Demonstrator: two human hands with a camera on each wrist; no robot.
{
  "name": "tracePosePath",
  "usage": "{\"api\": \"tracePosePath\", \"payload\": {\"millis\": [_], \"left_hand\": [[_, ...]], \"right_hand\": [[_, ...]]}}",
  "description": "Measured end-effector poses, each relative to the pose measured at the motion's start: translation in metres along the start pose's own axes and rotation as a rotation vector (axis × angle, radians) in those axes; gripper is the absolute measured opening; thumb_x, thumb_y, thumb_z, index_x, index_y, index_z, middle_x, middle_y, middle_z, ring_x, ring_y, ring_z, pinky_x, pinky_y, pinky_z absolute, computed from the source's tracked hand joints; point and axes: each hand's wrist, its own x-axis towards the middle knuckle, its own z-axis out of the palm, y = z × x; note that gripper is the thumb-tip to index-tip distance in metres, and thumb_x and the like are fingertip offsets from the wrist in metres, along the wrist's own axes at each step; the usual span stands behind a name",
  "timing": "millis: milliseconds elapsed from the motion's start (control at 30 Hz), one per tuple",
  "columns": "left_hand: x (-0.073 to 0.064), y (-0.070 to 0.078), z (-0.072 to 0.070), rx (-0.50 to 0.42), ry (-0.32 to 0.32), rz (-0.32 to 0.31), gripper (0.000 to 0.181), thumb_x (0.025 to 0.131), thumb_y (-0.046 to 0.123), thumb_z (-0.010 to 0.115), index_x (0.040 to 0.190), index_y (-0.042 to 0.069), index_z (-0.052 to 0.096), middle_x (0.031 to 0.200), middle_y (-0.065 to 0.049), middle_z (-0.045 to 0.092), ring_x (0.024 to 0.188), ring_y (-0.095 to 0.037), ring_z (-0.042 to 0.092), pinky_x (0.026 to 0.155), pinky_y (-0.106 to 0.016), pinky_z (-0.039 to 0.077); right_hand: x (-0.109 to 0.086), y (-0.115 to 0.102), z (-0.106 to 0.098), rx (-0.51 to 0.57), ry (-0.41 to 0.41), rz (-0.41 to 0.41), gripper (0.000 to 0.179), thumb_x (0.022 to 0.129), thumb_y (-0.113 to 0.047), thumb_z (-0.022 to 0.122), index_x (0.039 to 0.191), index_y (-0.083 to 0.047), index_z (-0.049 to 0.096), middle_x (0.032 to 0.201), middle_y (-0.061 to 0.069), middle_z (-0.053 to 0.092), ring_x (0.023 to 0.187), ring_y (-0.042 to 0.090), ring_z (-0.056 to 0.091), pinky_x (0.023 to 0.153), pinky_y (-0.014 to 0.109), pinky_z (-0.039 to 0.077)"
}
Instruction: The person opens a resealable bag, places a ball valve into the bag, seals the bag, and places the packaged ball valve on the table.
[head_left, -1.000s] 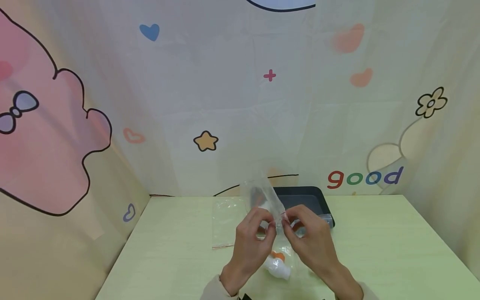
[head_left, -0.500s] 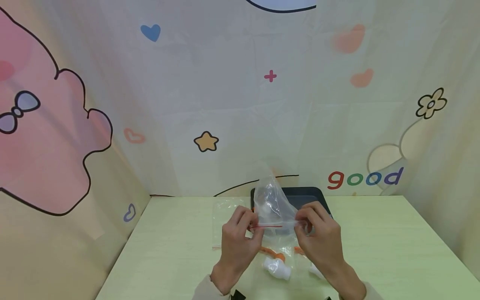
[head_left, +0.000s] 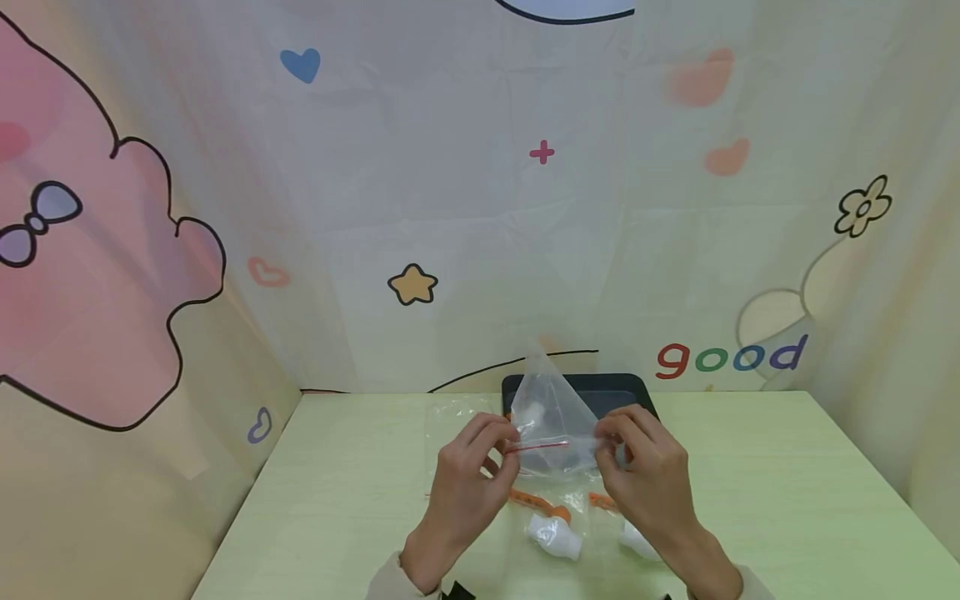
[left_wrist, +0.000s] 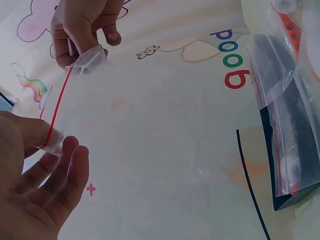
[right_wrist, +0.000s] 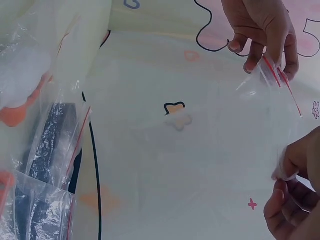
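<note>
- Above the pale green, faintly grained desk (head_left: 322, 517), in front of the black rectangular tray (head_left: 615, 393), a clear plastic zip bag with a red seal line (head_left: 551, 417) is stretched between two bare hands.
- At one end of the bag's mouth, the left hand (head_left: 468, 482) has its grip clamped on the film, thumb against fingers; at the other, the right hand (head_left: 647, 471) pinches likewise.
- Holding both ends probably keeps the limp film taut and its mouth within easy reach; the closed end points away from the person. No contents can be made out.
- Nearer the person, a white bulb-shaped piece (head_left: 555, 537) and an orange strip (head_left: 534, 502) lie under clear film, likely bagged to keep them together. A similar white piece (head_left: 636, 540) is partly hidden behind the right hand.
- Beside the left hand, a flat clear bag (head_left: 457, 410) lies on the desk.
- Behind, a pale printed cloth (head_left: 480, 192) backs the desk, with a yellow star (head_left: 412, 284) and rainbow "good" lettering (head_left: 731, 356).
</note>
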Motion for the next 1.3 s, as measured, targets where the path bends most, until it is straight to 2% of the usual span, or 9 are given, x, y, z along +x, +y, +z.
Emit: {"api": "tracePosePath", "payload": {"millis": [167, 300, 433, 567, 767, 867, 1000, 1133, 1300], "left_hand": [[0.002, 0.003, -0.003, -0.041, -0.032, -0.037, 0.012, 0.085, 0.001, 0.072, 0.092, 0.010, 0.066, 0.090, 0.001, 0.065, 0.071, -0.007, 0.062, 0.055, -0.007, 0.048], [0.003, 0.004, -0.004, -0.038, -0.017, -0.039, 0.012, 0.085, 0.002, 0.073, 0.091, 0.010, 0.068, 0.086, 0.001, 0.066, 0.069, -0.006, 0.064, 0.055, -0.008, 0.048], [0.004, 0.002, -0.007, -0.023, 0.009, -0.049, 0.012, 0.083, 0.000, 0.074, 0.089, 0.009, 0.069, 0.082, 0.000, 0.068, 0.065, -0.006, 0.064, 0.054, -0.009, 0.049], [0.003, 0.001, -0.010, -0.008, 0.003, -0.090, 0.011, 0.083, 0.000, 0.074, 0.089, 0.009, 0.071, 0.078, 0.000, 0.067, 0.061, -0.002, 0.061, 0.054, -0.009, 0.048], [0.001, 0.000, -0.014, 0.006, -0.019, -0.129, 0.011, 0.082, 0.001, 0.074, 0.087, 0.010, 0.070, 0.073, 0.001, 0.065, 0.058, 0.001, 0.056, 0.054, -0.009, 0.048], [0.001, -0.003, -0.015, 0.014, -0.015, -0.138, 0.011, 0.081, -0.001, 0.074, 0.086, 0.009, 0.069, 0.072, 0.001, 0.065, 0.058, 0.000, 0.056, 0.054, -0.010, 0.049], [0.000, -0.006, -0.018, 0.023, -0.010, -0.167, 0.011, 0.081, -0.001, 0.073, 0.085, 0.009, 0.070, 0.073, 0.001, 0.066, 0.058, 0.000, 0.058, 0.054, -0.010, 0.050], [-0.001, -0.010, -0.021, 0.029, -0.010, -0.190, 0.012, 0.082, -0.001, 0.073, 0.083, 0.010, 0.069, 0.071, 0.002, 0.065, 0.057, 0.001, 0.057, 0.054, -0.010, 0.049], [-0.003, -0.015, -0.023, 0.034, -0.003, -0.182, 0.012, 0.081, -0.002, 0.072, 0.082, 0.009, 0.069, 0.069, 0.002, 0.064, 0.056, 0.000, 0.057, 0.054, -0.010, 0.048]], "right_hand": [[-0.001, -0.001, -0.002, -0.021, -0.090, -0.013, 0.025, 0.070, 0.008, 0.070, 0.085, -0.012, 0.067, 0.084, -0.004, 0.065, 0.068, 0.006, 0.057, 0.057, 0.011, 0.045], [-0.003, -0.002, -0.003, -0.015, -0.162, 0.013, 0.028, 0.071, 0.005, 0.073, 0.090, -0.014, 0.067, 0.085, -0.007, 0.065, 0.070, 0.004, 0.056, 0.057, 0.012, 0.047], [-0.005, -0.003, -0.003, 0.032, -0.216, -0.011, 0.032, 0.071, 0.004, 0.076, 0.096, -0.014, 0.067, 0.085, -0.010, 0.064, 0.069, 0.003, 0.055, 0.058, 0.011, 0.046], [-0.006, -0.005, -0.003, 0.091, -0.306, -0.064, 0.034, 0.074, 0.000, 0.078, 0.103, -0.014, 0.066, 0.086, -0.012, 0.063, 0.070, 0.000, 0.054, 0.059, 0.009, 0.043], [-0.004, -0.006, -0.008, 0.159, -0.462, -0.045, 0.034, 0.082, -0.010, 0.077, 0.113, -0.017, 0.066, 0.088, -0.016, 0.063, 0.074, -0.004, 0.052, 0.058, 0.011, 0.045], [0.001, -0.001, -0.012, 0.194, -0.464, -0.074, 0.032, 0.083, -0.007, 0.076, 0.112, -0.017, 0.065, 0.090, -0.016, 0.063, 0.073, -0.004, 0.054, 0.059, 0.011, 0.045], [0.012, 0.012, -0.016, 0.181, -0.428, -0.125, 0.032, 0.081, -0.002, 0.075, 0.108, -0.014, 0.066, 0.092, -0.011, 0.066, 0.072, -0.002, 0.056, 0.059, 0.010, 0.045], [0.024, 0.026, -0.017, 0.107, -0.431, -0.121, 0.027, 0.081, -0.004, 0.075, 0.105, -0.013, 0.067, 0.093, -0.009, 0.068, 0.072, -0.003, 0.056, 0.057, 0.013, 0.048], [0.037, 0.040, -0.011, 0.013, -0.483, -0.109, 0.022, 0.083, -0.010, 0.075, 0.104, -0.012, 0.067, 0.094, -0.007, 0.068, 0.072, 0.000, 0.060, 0.056, 0.016, 0.048]]}}
